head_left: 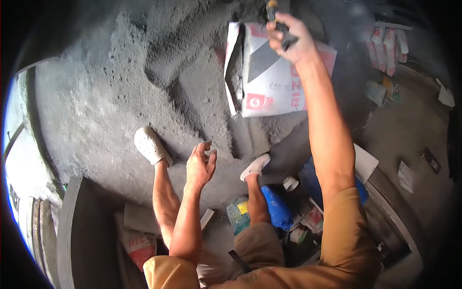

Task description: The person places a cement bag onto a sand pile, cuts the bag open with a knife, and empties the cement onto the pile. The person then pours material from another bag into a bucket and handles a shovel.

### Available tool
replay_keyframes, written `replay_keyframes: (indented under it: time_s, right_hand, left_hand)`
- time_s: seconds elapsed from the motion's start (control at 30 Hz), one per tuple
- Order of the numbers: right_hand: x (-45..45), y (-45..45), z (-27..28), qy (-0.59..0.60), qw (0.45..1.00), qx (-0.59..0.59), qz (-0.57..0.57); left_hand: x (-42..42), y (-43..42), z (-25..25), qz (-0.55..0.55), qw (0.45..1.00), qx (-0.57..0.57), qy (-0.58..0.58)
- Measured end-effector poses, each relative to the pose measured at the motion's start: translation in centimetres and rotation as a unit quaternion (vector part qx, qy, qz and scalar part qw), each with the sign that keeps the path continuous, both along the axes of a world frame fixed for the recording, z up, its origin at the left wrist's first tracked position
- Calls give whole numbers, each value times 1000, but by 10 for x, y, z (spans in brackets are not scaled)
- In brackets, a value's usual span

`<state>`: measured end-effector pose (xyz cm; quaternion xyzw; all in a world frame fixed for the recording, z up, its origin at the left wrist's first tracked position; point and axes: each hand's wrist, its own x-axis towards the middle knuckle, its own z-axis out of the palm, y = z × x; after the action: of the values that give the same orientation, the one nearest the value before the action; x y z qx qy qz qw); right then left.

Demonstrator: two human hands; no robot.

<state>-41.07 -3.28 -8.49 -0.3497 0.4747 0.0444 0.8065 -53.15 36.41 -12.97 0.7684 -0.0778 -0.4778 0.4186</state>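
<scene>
My right hand [299, 42] is raised at the top, closed around the black-and-yellow handle [281, 27] of a tool whose kind I cannot make out. Below that hand lies a torn paper cement bag [269, 79] with red print, its left side split open. Grey powdery mix [187, 96] is heaped beside and around the bag. My left hand [200, 166] hovers over the near edge of the mix, fingers loosely bent and apart from the thumb, holding nothing visible.
My feet in pale clogs [150, 144] stand at the heap's near edge. A blue container [276, 207] and a white cup [290, 183] sit near my right leg. Another printed bag [139, 245] lies at lower left beside a grey panel [79, 231]. Stacked packets [389, 45] are at upper right.
</scene>
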Motion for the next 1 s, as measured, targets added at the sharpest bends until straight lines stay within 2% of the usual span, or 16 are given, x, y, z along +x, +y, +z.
replay_keyframes:
  time_s: [0.1, 0.17, 0.23, 0.27, 0.33, 0.37, 0.43, 0.47, 0.5, 0.57, 0.6, 0.73, 0.8, 0.87, 0.97, 1.0]
  right_hand:
    - [-27, 0, 5, 89, 992, -90, 4]
    - [-44, 23, 25, 134, 981, -143, 12]
    - [-59, 54, 47, 193, 951, -237, 49]
    - [-66, 56, 44, 195, 950, -237, 50]
    - [-85, 59, 32, 141, 915, -340, 165]
    - [-90, 57, 23, 142, 915, -340, 164]
    - [-83, 57, 9, 244, 759, -508, 328]
    - [-83, 57, 5, 252, 709, -536, 383]
    - [-75, 61, 7, 252, 709, -536, 382]
    - [-63, 69, 6, 344, 641, -503, 466]
    - [-62, 67, -3, 337, 637, -486, 495]
    - [-71, 75, -43, 353, 653, -430, 514]
    - [-92, 87, -36, 357, 667, -397, 520]
    - [-112, 95, -37, 361, 655, -403, 527]
    - [-91, 81, -55, 371, 659, -383, 530]
    - [-71, 84, -46, 399, 653, -343, 545]
  left_hand:
    - [14, 3, 5, -11, 1000, 3, -3]
    - [18, 6, 3, 28, 1000, 1, 10]
    - [20, 7, 4, 31, 999, 0, 20]
    - [19, 7, 4, 27, 999, 3, 21]
    - [18, 8, 4, 24, 999, 7, 21]
    - [17, 8, 5, 26, 999, 8, 27]
    - [12, 10, 6, 25, 999, 8, 33]
    - [9, 11, 4, 29, 999, 7, 31]
    - [6, 12, 3, 33, 999, 7, 30]
    - [0, 16, 0, 31, 999, 4, 34]
    - [-2, 17, -1, 31, 999, 0, 37]
    - [-10, 23, -4, 25, 999, 7, 33]
    - [-13, 21, -4, 18, 999, 14, 31]
    - [-9, 17, -1, 18, 999, 7, 32]
    - [-5, 17, 1, 22, 999, 11, 27]
    - [-5, 17, 0, 22, 999, 16, 31]
